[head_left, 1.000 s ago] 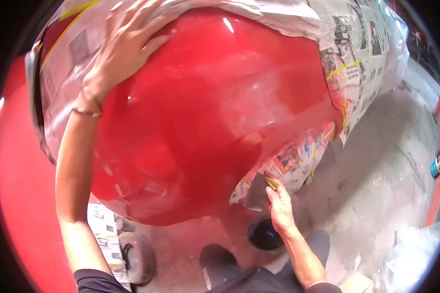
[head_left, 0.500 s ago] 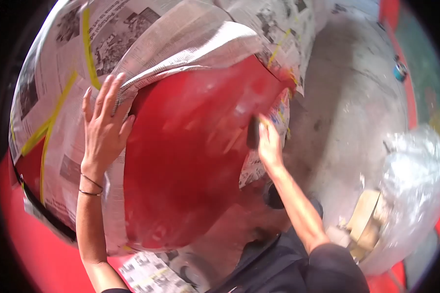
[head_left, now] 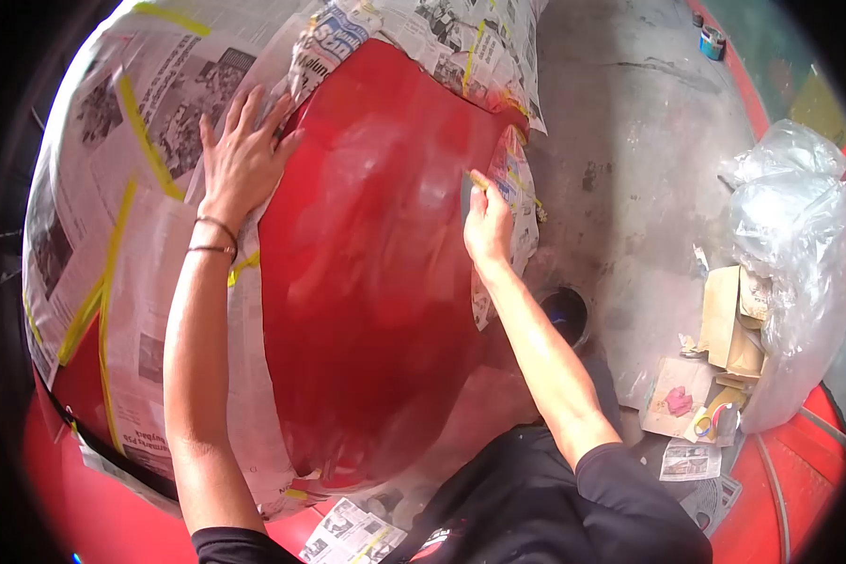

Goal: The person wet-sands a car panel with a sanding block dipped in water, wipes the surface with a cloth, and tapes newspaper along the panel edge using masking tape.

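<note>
A glossy red curved body panel (head_left: 367, 273) lies in front of me, framed by newspaper sheets (head_left: 174, 85) fixed with yellow masking tape (head_left: 146, 136). My left hand (head_left: 244, 160) rests flat on the newspaper at the panel's upper left edge, fingers spread, holding nothing. Over the panel's right side, my right hand (head_left: 491, 226) is closed on a small thin pad with a yellow edge (head_left: 479, 179); its exact kind is hard to make out. Beside that hand, a newspaper strip (head_left: 517, 174) hangs along the right edge.
To the right runs a dusty concrete floor (head_left: 620, 188). Clear plastic sheeting (head_left: 785, 226) and torn cardboard (head_left: 724, 310) are heaped there. A small blue can (head_left: 712, 42) stands farther back. My dark shoe (head_left: 564, 315) is by the panel.
The newspaper flap that billowed over the panel's top is folded back, baring more red surface. My left hand sits farther up the edge. Both hands appear higher, and the view has shifted.
</note>
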A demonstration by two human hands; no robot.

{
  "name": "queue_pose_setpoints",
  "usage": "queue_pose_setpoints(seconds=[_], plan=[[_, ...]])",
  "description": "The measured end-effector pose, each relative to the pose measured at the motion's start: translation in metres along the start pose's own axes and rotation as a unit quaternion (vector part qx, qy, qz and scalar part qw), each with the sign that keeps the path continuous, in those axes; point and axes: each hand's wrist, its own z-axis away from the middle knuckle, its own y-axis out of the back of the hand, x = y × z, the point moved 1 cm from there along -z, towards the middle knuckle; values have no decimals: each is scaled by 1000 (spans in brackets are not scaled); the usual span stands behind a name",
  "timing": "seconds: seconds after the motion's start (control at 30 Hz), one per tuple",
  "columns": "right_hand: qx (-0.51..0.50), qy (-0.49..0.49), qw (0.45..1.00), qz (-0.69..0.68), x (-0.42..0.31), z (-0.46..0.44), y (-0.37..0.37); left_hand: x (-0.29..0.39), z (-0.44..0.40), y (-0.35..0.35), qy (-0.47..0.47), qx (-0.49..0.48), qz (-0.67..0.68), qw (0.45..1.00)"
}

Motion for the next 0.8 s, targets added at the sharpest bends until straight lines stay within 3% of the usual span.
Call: queue_pose_setpoints(seconds=[0.23, 0.3, 0.37, 0.47, 0.57, 0.67, 0.8], plan=[[13, -7, 998, 63, -39, -103, -61, -17, -3, 7, -55, -18, 17, 998], [26, 29, 997, 68, -43, -113, -83, -14, -3, 5, -62, -19, -6, 998], [77, 128, 988, 41, -41, -109, -109, -11, -5, 10, -59, -38, -6, 998], [-27, 95, 994, 55, -48, -68, -126, -9, -8, 14, -61, -60, -10, 996], [-65, 106, 985, 118, -61, -23, -134, -7, -11, 14, -61, -68, -8, 996], [-66, 80, 987, 119, -60, -35, -138, -5, -11, 13, -68, -83, -21, 994], [-61, 57, 987, 135, -36, -132, -149, -5, -13, 12, -64, -98, -23, 993]])
